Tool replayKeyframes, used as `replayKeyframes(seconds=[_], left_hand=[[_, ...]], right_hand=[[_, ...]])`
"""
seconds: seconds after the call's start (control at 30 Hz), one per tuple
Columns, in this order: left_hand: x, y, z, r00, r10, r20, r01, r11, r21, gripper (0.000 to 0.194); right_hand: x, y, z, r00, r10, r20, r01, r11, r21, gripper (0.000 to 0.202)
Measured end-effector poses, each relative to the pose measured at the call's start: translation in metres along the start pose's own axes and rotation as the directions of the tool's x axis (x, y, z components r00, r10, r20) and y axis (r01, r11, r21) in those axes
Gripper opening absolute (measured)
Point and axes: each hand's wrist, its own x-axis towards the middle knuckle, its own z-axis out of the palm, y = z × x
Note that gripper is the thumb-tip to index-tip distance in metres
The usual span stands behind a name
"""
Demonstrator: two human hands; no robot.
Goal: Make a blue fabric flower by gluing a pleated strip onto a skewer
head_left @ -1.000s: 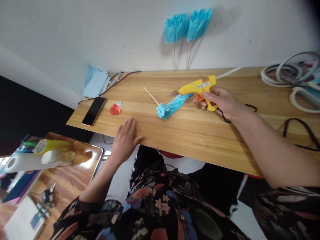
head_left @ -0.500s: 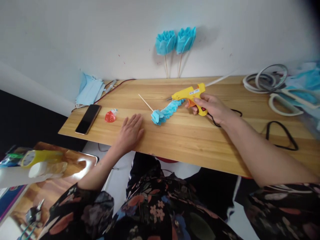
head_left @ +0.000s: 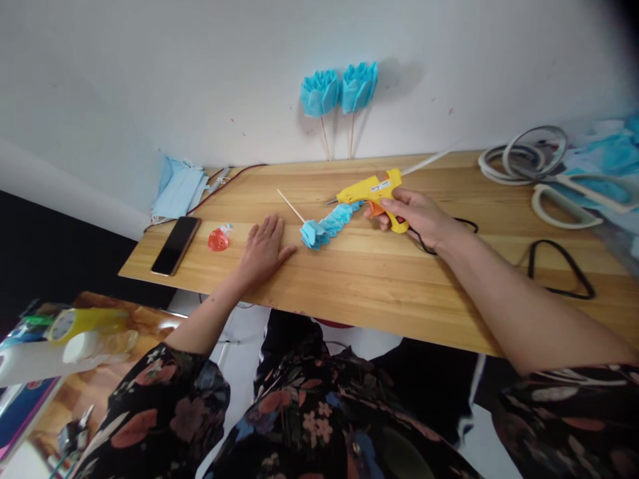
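My right hand [head_left: 412, 214] is wrapped round the handle of a yellow glue gun [head_left: 367, 189], its nozzle pointing left and a clear glue stick [head_left: 429, 161] sticking out behind. Below the gun lies a pleated blue strip [head_left: 337, 219], its left end rolled round a thin wooden stick [head_left: 291, 205]. The gun hides the strip's far right end. Flat on the wooden table [head_left: 379, 279] rests my left hand [head_left: 266, 247], fingers stretched and thumb out towards the strip, holding nothing. Two finished blue flowers [head_left: 319, 94] on sticks lean against the wall.
At the left are a phone [head_left: 176, 246], face masks [head_left: 177, 189] and a red wrapper [head_left: 218, 238]. Tape rolls [head_left: 512, 159], scissors [head_left: 566, 206] and a black cord loop [head_left: 562, 269] lie at the right. A lower surface at the left bears bottles [head_left: 100, 346] and keys [head_left: 74, 432].
My left thumb has spread away from the fingers, towards the blue strip. My right hand still holds the glue gun over the strip. The whole view has shifted slightly.
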Motion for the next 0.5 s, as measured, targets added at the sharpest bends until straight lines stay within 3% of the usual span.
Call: replayKeyframes(seconds=[0.2,0.33,0.5], left_hand=[[-0.004,0.000,-0.004,0.998,0.060,0.028,-0.059,0.998,-0.028,0.062],[0.013,0.014,-0.012,0.983,0.181,0.045,-0.176,0.980,-0.099,0.057],[0.044,0.035,-0.015,0.969,0.243,0.035,-0.235,0.959,-0.160,0.057]], right_hand=[[0.001,0.000,0.001,1.000,0.003,-0.007,-0.003,1.000,-0.010,0.044],[0.001,-0.001,0.000,1.000,-0.002,0.005,0.002,1.000,-0.003,0.043],[0.003,0.002,-0.003,1.000,0.005,-0.020,-0.005,1.000,-0.007,0.040]])
